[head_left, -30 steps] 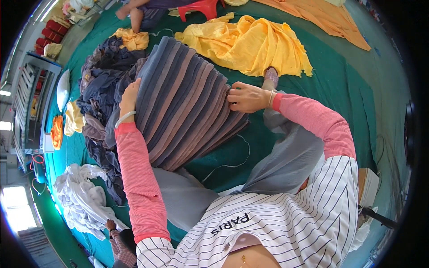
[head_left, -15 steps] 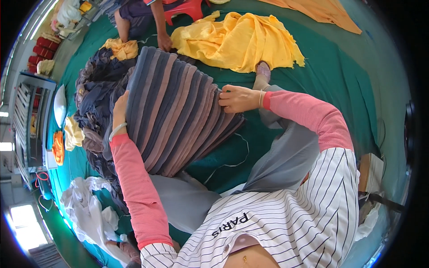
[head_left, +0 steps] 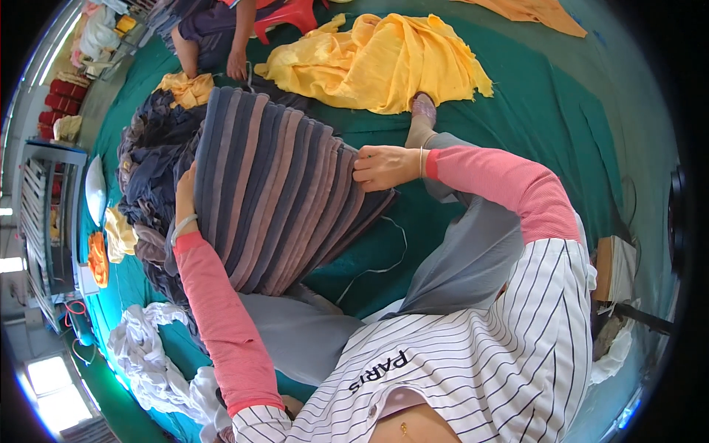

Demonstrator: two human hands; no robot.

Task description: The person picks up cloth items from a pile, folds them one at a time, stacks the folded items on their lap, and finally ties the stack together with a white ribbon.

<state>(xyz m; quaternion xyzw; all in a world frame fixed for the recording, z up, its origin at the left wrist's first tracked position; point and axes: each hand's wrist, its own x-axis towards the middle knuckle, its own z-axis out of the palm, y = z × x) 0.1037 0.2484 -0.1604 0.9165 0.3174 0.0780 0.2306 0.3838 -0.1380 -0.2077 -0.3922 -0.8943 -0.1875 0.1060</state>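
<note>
A fanned stack of layered cloth pieces (head_left: 273, 192), in alternating slate-blue and mauve-brown bands, stands tilted over my lap. My left hand (head_left: 185, 198) grips its left edge, with the fingertips partly hidden behind the cloth. At the upper right edge, my right hand (head_left: 385, 167) pinches the layers between bent fingers and thumb. Loose dark crumpled cloth (head_left: 155, 151) is heaped just beyond my left hand. A thin white string (head_left: 395, 258) lies on the green ground sheet (head_left: 546, 125) below the stack's right corner.
Yellow cloth (head_left: 384, 63) is spread ahead, its edge touching my foot. Another person's hand (head_left: 236, 65) hangs beyond the stack, near a red plastic stool (head_left: 284, 21). White cloth (head_left: 151, 362) lies at lower left, a wooden box (head_left: 614, 269) at right.
The view has shifted slightly, and the stack with both my hands sits a little further left. The other person's hand has drawn away from the stack's top edge. My grips look unchanged.
</note>
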